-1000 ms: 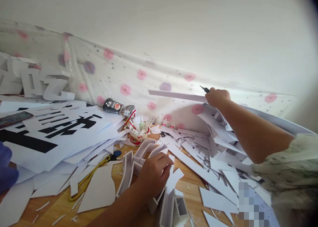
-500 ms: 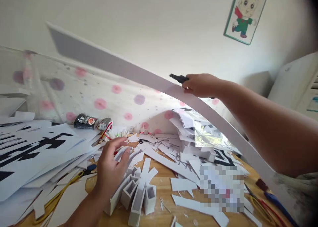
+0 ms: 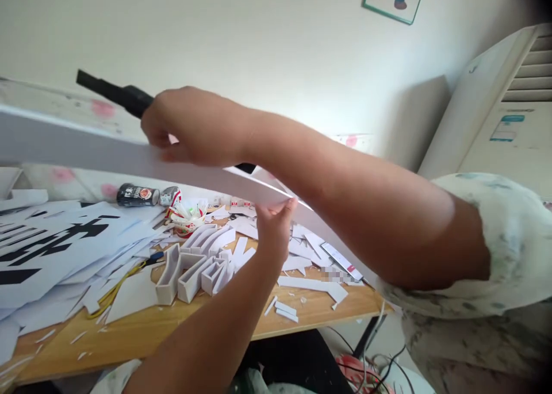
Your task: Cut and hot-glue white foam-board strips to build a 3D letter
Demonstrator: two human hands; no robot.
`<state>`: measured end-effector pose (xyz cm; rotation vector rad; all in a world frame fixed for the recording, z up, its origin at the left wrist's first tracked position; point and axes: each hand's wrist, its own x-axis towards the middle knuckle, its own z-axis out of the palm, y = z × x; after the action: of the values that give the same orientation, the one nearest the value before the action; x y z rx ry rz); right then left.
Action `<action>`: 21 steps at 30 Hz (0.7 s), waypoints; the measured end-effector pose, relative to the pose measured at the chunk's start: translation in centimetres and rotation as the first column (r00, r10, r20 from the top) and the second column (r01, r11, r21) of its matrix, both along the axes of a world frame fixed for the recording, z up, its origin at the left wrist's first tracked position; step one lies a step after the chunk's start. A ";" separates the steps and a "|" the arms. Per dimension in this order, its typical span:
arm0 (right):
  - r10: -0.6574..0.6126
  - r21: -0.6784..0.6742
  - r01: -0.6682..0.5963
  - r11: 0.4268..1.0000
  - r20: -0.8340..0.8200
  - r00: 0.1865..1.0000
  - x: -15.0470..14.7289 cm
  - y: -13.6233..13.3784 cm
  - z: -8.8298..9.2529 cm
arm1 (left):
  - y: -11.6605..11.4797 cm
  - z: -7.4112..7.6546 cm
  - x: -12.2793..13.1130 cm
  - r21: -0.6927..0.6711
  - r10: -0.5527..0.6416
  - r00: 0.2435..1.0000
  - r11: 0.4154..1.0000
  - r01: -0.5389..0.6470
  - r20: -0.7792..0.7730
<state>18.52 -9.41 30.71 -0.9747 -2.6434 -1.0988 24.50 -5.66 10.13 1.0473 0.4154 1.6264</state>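
A long white foam board strip point(image 3: 81, 149) stretches across the view above the table, bending down to the right behind my right arm. My right hand point(image 3: 196, 126) is closed around a black utility knife point(image 3: 112, 95), which points to the upper left. The fingertips of that same hand also press on the strip. Farther right, my left hand point(image 3: 276, 224) pinches the strip's lower edge from below, thumb against its near face. Under the strip, white box-like foam board letter shapes point(image 3: 190, 276) stand on the table.
Printed sheets with black characters point(image 3: 56, 238) pile up at the left. A black can point(image 3: 137, 195) lies behind them beside a bowl of small items point(image 3: 187, 221). White offcuts and a phone point(image 3: 342, 261) lie on the wooden table point(image 3: 297, 319). Cables point(image 3: 388, 362) hang below its right edge.
My right hand has moved left with the knife and strip. My left hand has risen from above the letter shapes, moved right and taken hold of the strip. The view has turned right and down.
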 end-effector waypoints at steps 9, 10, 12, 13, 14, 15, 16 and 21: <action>-0.021 -0.120 -0.082 0.989 -0.679 0.734 15.0 -4.7 -6.8 | 0.9 -0.9 -5.6 -0.141 0.304 0.914 0.951 -0.274 0.268; -0.071 -0.151 -0.065 0.986 -0.746 0.662 16.9 -5.6 -9.3 | 0.7 -0.9 -6.3 -0.149 0.306 0.909 0.950 -0.273 0.282; -0.189 -0.209 0.030 0.977 -0.799 0.571 19.2 -7.5 -15.3 | 0.2 -0.7 -7.4 -0.147 0.284 0.912 0.957 -0.250 0.295; -0.266 -0.263 0.086 0.961 -0.791 0.551 19.8 -8.4 -18.4 | -0.1 -0.6 -7.9 -0.145 0.271 0.915 0.961 -0.237 0.298; -0.331 -0.295 0.154 0.943 -0.777 0.536 19.9 -9.1 -21.4 | -0.5 -0.5 -8.3 -0.148 0.266 0.915 0.962 -0.230 0.303; -0.409 -0.332 0.238 0.912 -0.739 0.536 19.7 -9.6 -24.2 | -1.0 -0.3 -8.6 -0.171 0.267 0.914 0.960 -0.223 0.305; -0.477 -0.347 0.332 0.877 -0.703 0.528 19.3 -10.1 -26.6 | -1.6 -0.1 -8.8 -0.212 0.274 0.914 0.953 -0.216 0.300; -0.614 -0.351 0.546 0.761 -0.661 0.431 18.1 -10.8 -31.7 | -4.9 0.2 -9.7 -0.403 0.275 0.929 0.901 -0.160 0.247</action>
<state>36.62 -20.16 -0.96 -1.9480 -1.6670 -0.4292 14.83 -10.54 10.35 0.4649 0.6305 1.7814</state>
